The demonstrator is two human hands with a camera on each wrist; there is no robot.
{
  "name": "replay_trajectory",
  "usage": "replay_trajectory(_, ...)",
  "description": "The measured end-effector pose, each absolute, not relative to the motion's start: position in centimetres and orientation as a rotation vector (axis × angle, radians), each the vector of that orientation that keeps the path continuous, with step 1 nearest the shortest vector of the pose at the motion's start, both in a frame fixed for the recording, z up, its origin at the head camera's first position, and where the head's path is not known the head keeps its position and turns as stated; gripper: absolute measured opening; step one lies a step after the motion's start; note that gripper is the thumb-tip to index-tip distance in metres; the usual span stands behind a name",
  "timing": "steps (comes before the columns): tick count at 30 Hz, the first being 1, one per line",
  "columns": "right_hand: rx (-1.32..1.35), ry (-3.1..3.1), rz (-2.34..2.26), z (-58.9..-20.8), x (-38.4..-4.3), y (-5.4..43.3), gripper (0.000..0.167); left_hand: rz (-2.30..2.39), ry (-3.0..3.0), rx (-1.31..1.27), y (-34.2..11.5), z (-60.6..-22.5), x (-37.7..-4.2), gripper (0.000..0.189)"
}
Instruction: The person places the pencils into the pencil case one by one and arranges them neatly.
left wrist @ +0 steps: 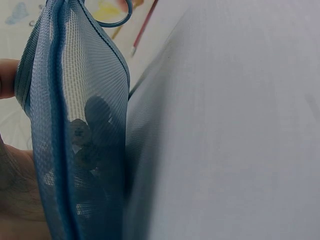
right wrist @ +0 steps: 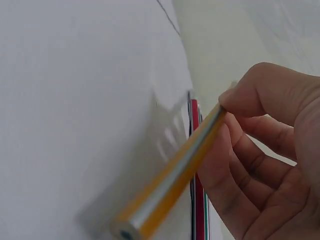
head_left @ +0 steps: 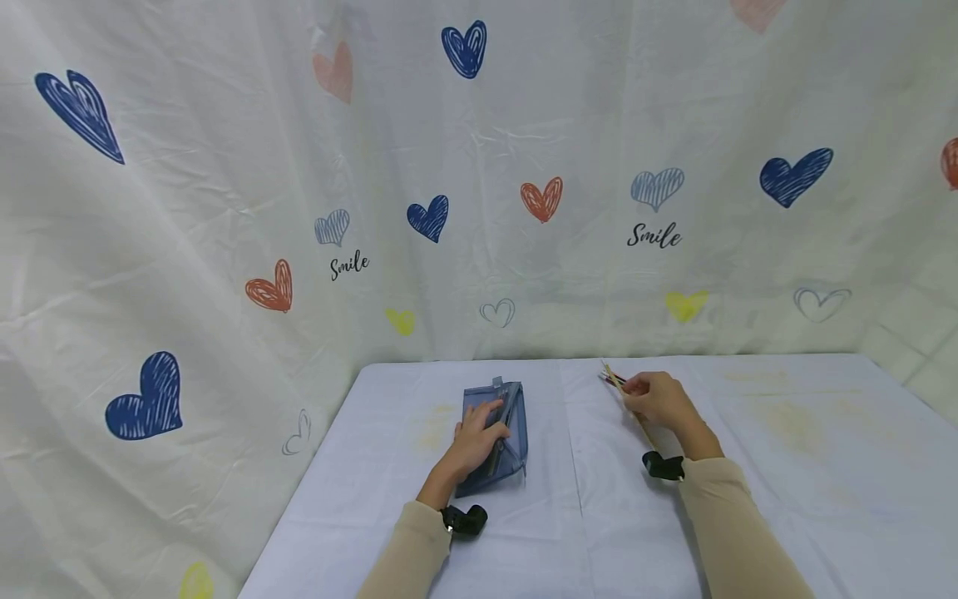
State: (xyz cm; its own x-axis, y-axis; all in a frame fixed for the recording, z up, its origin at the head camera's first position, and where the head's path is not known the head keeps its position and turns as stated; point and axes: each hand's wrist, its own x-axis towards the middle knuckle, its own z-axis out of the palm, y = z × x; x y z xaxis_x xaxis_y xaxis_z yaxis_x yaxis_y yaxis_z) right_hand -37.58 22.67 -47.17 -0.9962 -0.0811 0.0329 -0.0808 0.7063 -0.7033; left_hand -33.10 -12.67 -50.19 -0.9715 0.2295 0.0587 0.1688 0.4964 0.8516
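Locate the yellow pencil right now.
In the right wrist view, the yellow pencil is pinched in the right hand; the head view places it right of the blue pouch.

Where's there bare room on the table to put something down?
On the table, one bare patch lies between the pouch and the left edge. Another runs between the pouch and the yellow pencil. The widest is right of the right hand. It's crowded at the pouch, under the left hand, and around the pencil.
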Motion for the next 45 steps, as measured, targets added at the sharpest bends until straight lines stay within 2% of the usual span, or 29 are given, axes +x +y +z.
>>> replay_trajectory(12,-0.145,2.516,-1.691,-47.4,-37.5,19.7,0.046,1.486,2.679,0.357,-12.7,-50.2,-33.2,0.072)
replay_trajectory(19,-0.175,2.398,-1.744,-48.0,-37.8,18.2,0.052,1.49,2.672,0.359,-12.7,-50.2,-33.1,0.07)
replay_trajectory(45,0.064,2.18,-1.97,-48.6,-36.8,9.4,0.048,1.478,2.692,0.343,-12.5,-50.0,-32.9,0.074)
